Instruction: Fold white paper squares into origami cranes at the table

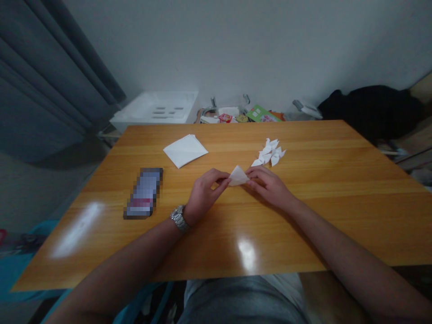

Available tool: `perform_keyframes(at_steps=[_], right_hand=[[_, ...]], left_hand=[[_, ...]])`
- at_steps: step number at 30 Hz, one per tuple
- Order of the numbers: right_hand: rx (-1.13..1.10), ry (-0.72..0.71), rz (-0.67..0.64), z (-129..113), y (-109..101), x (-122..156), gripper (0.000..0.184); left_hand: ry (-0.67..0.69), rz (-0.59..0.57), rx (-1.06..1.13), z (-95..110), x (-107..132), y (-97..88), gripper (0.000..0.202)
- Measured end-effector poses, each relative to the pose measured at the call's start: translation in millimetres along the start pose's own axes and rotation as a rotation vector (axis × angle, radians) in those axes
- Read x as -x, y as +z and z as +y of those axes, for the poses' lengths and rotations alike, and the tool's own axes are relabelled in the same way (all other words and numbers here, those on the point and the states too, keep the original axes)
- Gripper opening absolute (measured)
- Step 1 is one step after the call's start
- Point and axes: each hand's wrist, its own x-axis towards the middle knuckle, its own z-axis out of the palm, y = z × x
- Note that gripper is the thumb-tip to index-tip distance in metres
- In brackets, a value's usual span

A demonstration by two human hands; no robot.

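A small white folded piece of paper [238, 176], roughly triangular with its point away from me, is held between both hands just above the table. My left hand [206, 192], with a metal watch [179, 218] at the wrist, pinches its left corner between thumb and fingers. On the opposite corner, my right hand [270, 186] has a similar pinch. Just beyond the right hand lies a cluster of several folded white paper shapes [271, 152] with pointed tips. A stack of white paper sheets [185, 150] rests farther back on the left.
A blurred-out phone [144, 192] lies on the wooden table [313, 157] to my left. Past the far edge are a white plastic tray [158, 108], a green booklet [261, 114] and small items. Dark cloth [371, 110] is heaped at back right.
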Motion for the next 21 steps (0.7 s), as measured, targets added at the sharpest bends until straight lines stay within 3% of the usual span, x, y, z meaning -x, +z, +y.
perform_keyframes(at_steps=[6,12,16,21], right_hand=[[-0.029,0.196,0.008,-8,1,1,0.021],[-0.02,0.261,0.014,-1,5,1,0.02],[0.027,0.299,-0.003,4,5,1,0.021],[0.088,0.298,-0.043,3,4,0,0.022]], left_hand=[[-0.219,0.029,0.166,-2,-2,2.7,0.017],[-0.354,0.011,0.227,-12,-3,7.1,0.025],[-0.291,-0.082,0.077,-15,-4,3.4,0.021],[-0.061,-0.228,-0.174,-13,-4,-0.9,0.017]])
